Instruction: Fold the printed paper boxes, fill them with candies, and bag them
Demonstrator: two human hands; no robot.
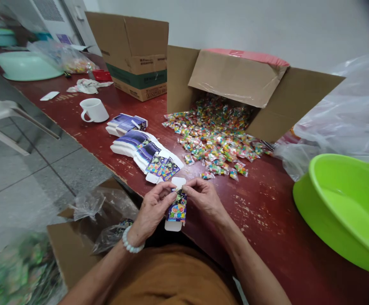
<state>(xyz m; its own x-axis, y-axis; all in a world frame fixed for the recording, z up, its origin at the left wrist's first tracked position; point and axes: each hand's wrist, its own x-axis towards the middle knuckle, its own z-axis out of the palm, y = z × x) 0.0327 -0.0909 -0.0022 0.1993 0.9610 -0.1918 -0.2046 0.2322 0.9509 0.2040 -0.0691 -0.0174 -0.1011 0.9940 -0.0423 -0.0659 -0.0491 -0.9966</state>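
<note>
Between my two hands is a small purple printed candy box, its white flaps sticking out at the top and bottom. My left hand pinches the upper left edge, thumb across the front. At the upper right edge my right hand grips it with thumb and fingertips. Just beyond lies a fanned stack of flattened candy boxes, with a smaller stack of boxes behind it. Small clear packets of colourful candy spill in a heap from a tipped cardboard carton.
A bright green basin stands at the right, beside clear plastic bags. A white mug, a cloth and another carton are farther back. An open carton sits below the table's left edge, near a stool.
</note>
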